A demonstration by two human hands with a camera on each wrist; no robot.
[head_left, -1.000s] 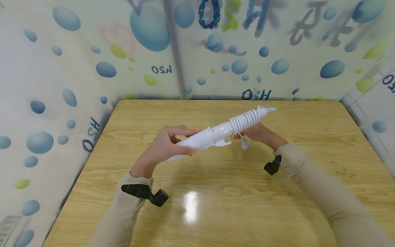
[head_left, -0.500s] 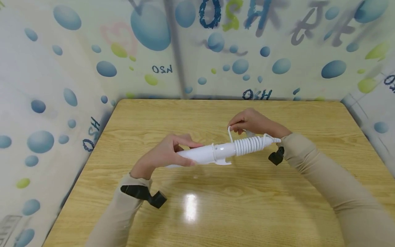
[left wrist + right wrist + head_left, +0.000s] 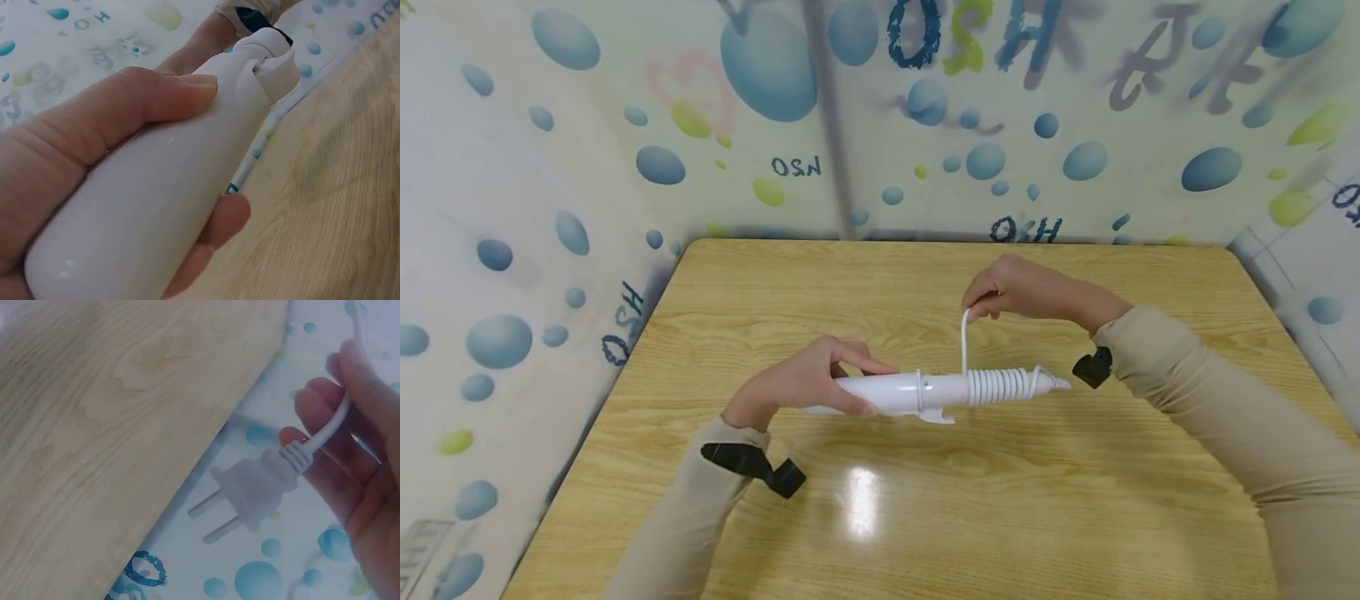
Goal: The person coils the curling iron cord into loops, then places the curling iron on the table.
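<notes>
My left hand (image 3: 805,375) grips the thick, rounded end of a white curling iron (image 3: 891,395), thumb on one side and fingers on the other. The iron lies nearly level above the table, a small lever (image 3: 936,416) jutting from its middle. Several turns of white power cord (image 3: 1002,386) wrap its narrower right part. From these turns one length rises straight to my right hand (image 3: 1018,287), which pinches it between thumb and fingers. In the right wrist view a two-pin plug (image 3: 256,487) hangs from the cord below the fingers.
A wooden table (image 3: 962,508) lies beneath both hands. Behind it and along its sides stand walls (image 3: 880,150) patterned with blue and green drops. Black camera mounts (image 3: 786,478) sit on both wrists over beige sleeves.
The iron has dropped from a slant to nearly level. My right hand has moved from behind the coil to above it, drawing a length of cord upward that has grown longer.
</notes>
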